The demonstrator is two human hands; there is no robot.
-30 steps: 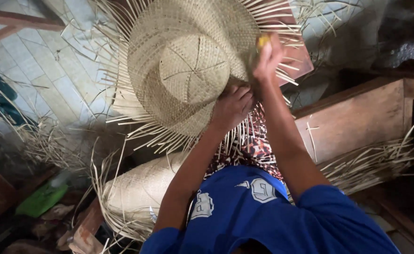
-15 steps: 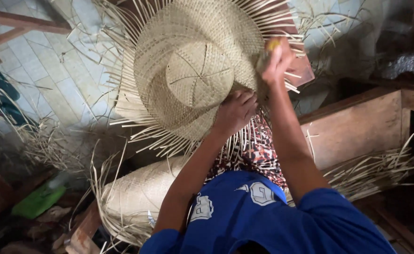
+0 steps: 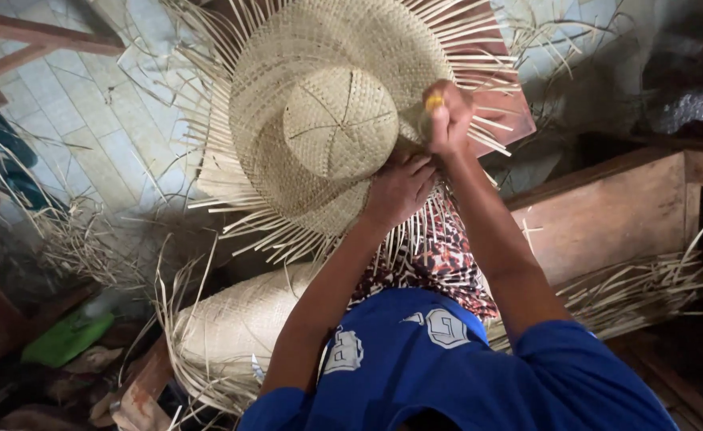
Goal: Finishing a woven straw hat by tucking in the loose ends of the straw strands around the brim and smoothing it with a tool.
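Two hands worked a straw hat (image 3: 339,128) at upper centre.
The left hand (image 3: 399,190) gripped the brim's lower edge; the right hand (image 3: 446,118) was fisted around a small yellow tool (image 3: 434,101) on the brim.

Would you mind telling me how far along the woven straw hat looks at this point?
Done: the round pale straw hat has a fully woven crown and most of its brim. In hand: the left hand steadies the brim edge while the right hand, gripping a small yellow object, works there. Left: loose strand ends ring the rim, unfinished.
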